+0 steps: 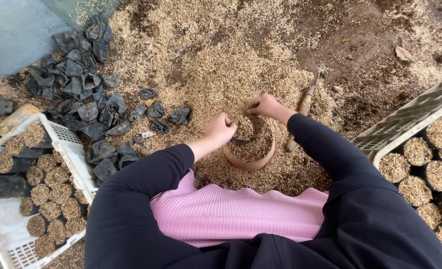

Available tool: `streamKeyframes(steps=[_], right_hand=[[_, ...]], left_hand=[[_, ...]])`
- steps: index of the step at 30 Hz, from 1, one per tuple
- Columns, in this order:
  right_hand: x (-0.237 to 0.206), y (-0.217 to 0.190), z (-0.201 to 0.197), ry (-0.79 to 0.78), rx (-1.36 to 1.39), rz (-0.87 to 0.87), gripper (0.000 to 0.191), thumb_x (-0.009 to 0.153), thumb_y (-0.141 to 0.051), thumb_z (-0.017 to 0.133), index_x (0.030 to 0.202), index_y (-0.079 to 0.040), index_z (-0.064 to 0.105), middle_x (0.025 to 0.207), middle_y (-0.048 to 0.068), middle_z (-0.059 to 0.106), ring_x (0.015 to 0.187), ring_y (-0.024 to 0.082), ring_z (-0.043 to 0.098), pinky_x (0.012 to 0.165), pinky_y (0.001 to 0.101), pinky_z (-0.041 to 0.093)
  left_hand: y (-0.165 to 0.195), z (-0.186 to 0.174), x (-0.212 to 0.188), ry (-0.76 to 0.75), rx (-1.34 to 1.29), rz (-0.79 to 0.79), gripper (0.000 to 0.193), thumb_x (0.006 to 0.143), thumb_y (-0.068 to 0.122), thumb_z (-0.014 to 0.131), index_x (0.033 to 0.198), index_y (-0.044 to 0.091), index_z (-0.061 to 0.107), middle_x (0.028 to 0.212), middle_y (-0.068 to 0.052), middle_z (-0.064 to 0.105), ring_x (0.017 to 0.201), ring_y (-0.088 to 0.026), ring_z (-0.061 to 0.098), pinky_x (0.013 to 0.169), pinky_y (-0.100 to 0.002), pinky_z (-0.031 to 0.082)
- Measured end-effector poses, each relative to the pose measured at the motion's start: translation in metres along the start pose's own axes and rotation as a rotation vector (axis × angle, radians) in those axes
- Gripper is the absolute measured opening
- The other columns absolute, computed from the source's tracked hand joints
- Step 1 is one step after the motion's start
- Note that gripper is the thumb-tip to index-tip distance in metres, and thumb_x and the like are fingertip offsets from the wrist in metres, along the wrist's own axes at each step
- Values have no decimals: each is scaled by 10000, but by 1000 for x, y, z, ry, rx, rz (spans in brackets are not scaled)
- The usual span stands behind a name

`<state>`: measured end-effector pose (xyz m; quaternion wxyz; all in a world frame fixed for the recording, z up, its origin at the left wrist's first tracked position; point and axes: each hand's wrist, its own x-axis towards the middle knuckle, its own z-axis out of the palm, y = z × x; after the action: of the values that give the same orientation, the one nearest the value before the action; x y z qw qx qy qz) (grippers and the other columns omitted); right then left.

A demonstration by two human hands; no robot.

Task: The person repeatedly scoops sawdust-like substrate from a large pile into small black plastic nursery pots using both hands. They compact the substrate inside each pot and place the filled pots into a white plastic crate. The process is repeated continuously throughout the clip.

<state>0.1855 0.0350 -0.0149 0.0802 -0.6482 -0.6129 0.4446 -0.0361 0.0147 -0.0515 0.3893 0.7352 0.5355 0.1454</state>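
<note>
Loose tan husk and chaff [216,60] cover the earth floor from edge to edge, thinning to dark soil toward the upper right. At the middle of this bed sits a short round terracotta-coloured ring mould [251,160], sunk a little into the husk and filled with the same material, directly in front of the person's knees. The left hand [221,128] rests on the ring's near-left rim, its fingers curled in tight against the palm like a fist; something small and dark shows just beside it inside the ring, though whether the fingers grip it cannot be told. The right hand [263,104] hovers over the far rim, fingertips drawn together and pointing down into the fill, pinching at the husk or the edge of a liner. Just right of the ring lies a wooden-handled trowel [305,94], blade pointing away. To the left, a heap of crumpled black plastic nursery bags [81,84] spreads over the husk. Farther left stands a white slatted plastic crate [66,144] holding filled bags, and at the right edge a pale green slatted crate [410,119] holds more husk-topped bags.
</note>
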Motion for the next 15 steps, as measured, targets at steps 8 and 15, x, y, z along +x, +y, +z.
streamKeyframes(steps=[8,15], right_hand=[[-46,-27,-30,-136,-77,-218,280,906,-243,722,1169,-160,769,1056,60,784,942,178,730,922,371,577],[-62,-20,18,238,-374,-642,267,863,-89,742,1125,-43,749,1062,112,723,965,252,694,902,379,607]], left_hand=[[7,-16,21,-81,130,270,165,889,207,734,952,55,751,933,-131,719,852,-261,660,757,-409,521],[15,-16,20,-214,122,87,123,892,56,657,965,29,752,892,-113,746,714,-211,720,693,-352,594]])
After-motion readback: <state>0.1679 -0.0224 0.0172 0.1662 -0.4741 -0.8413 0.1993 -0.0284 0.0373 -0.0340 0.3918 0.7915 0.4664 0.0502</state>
